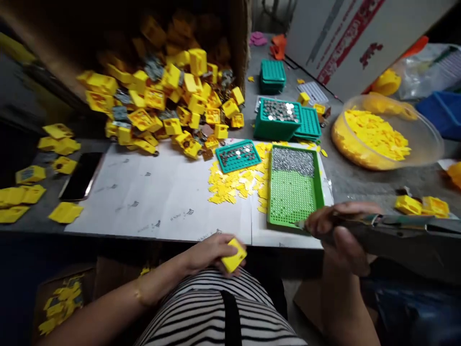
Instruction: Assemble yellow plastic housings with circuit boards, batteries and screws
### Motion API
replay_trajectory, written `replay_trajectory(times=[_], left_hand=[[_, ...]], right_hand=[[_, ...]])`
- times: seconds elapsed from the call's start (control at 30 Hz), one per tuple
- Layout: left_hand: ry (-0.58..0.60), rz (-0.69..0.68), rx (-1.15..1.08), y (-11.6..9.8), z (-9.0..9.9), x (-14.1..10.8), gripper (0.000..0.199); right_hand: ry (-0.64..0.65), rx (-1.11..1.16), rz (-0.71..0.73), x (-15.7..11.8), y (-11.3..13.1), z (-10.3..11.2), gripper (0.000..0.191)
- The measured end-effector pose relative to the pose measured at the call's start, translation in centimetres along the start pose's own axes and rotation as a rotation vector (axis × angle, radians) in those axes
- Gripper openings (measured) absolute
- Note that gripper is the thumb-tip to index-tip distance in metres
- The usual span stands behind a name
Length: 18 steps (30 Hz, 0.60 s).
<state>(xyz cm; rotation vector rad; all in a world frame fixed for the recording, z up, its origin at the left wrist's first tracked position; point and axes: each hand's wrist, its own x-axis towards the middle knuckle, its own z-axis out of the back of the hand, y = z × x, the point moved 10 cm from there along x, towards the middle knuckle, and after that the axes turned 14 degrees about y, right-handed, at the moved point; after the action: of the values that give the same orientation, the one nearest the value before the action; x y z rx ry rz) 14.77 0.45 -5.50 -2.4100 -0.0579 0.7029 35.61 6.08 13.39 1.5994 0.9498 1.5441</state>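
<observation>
A small yellow plastic block [234, 255] is held in my left hand [219, 252], just off the table's front edge. My right hand [340, 230] is wrapped round a long dark tool [403, 240] that reaches in from the right. The tool's narrow tip is over the front right corner of a green tray [291, 192], whose far part holds many small silver screws [293, 161]. Left of that tray lie flat yellow pieces [230, 182] and a teal tray [238, 156] with small metal parts.
Yellow blocks [194, 103] spill from a cardboard box [245, 43] at the back left. A phone [82, 176] lies on the left. Teal containers [277, 125] stand behind the green tray, and a clear bowl [425, 139] of yellow pieces is at the right.
</observation>
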Motion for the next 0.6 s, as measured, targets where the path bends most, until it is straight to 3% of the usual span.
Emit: replay_trajectory(times=[0.07,0.17,0.2,0.27,0.37,0.43,0.47,0.5,0.53,0.6], left_hand=[[-0.053,0.133,0.125,2.9,3.8,-4.5,0.038],[-0.497,0.388,0.497,6.0,12.1,-12.6,0.041],[-0.577,0.414,0.553,6.5,13.6,-14.6,0.039],[-0.669,0.44,0.638,6.9,15.1,-17.2,0.034],[-0.673,0.428,0.711,5.6,14.8,-18.2,0.028],[-0.652,0.36,0.795,2.4,13.8,-17.2,0.034],[-0.64,0.265,0.872,-0.3,13.1,-16.3,0.038],[-0.744,0.116,1.001,-4.2,12.6,-15.9,0.04],[-0.933,-0.069,1.155,-8.8,11.9,-16.2,0.036],[-1.098,-0.229,1.23,-14.7,11.7,-14.8,0.025]], right_hand=[[-0.157,-0.057,-0.012,0.2,-0.7,2.5,0.025],[-0.352,-0.095,-0.142,-0.2,-2.8,5.2,0.03],[-0.39,-0.092,-0.177,-0.4,-3.3,5.8,0.033],[-0.428,-0.085,-0.203,-0.7,-3.8,6.6,0.036],[-0.421,-0.106,-0.173,-0.7,-3.7,7.0,0.047],[-0.46,-0.14,-0.118,-1.1,-3.1,7.2,0.05],[-0.485,-0.15,-0.098,-1.4,-2.8,7.3,0.051],[-0.517,-0.157,-0.074,-1.8,-2.5,7.3,0.05],[-0.548,-0.162,-0.056,-2.2,-2.2,7.3,0.049],[-0.566,-0.162,-0.065,-2.8,-2.2,7.2,0.053]])
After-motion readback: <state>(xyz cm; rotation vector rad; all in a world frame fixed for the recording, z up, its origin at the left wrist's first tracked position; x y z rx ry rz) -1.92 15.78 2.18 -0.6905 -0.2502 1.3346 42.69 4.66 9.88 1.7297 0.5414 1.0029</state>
